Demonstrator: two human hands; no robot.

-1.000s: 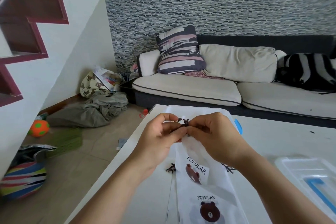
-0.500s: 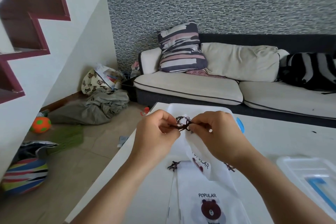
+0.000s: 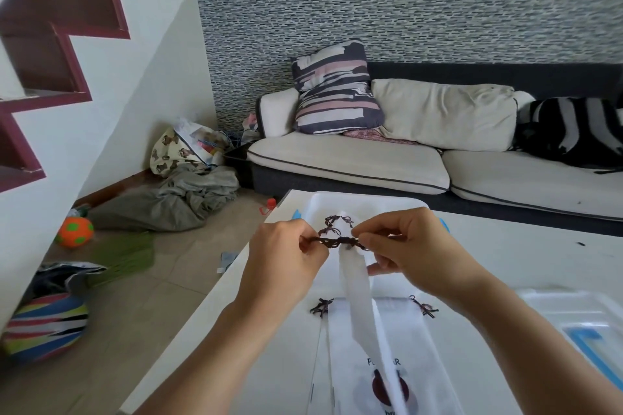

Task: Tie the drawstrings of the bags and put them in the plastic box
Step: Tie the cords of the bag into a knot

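I hold a white drawstring bag (image 3: pixel 357 283) up over the white table (image 3: pixel 526 263). Its mouth is bunched and its body hangs down as a narrow strip. My left hand (image 3: pixel 283 263) pinches the left end of the dark brown drawstring (image 3: pixel 338 241). My right hand (image 3: pixel 408 246) pinches the right end, and the cord is stretched between them with a knot in the middle. Beneath lies a flat stack of white bags (image 3: pixel 414 344) with a bear print and brown cords at both top corners. A clear plastic box (image 3: pixel 367 204) stands behind my hands with tied cords showing inside.
A clear lid with blue clips (image 3: pixel 580 330) lies at the table's right. A sofa (image 3: pixel 354 165) with cushions runs behind the table. On the floor at the left are grey cloth (image 3: pixel 168 202), a printed bag, an orange ball (image 3: pixel 74 231) and a striped ball (image 3: pixel 43 327).
My hands have moved apart, pulling the drawstring taut sideways. The bag's body has gathered from a wide printed sheet into a narrow hanging strip.
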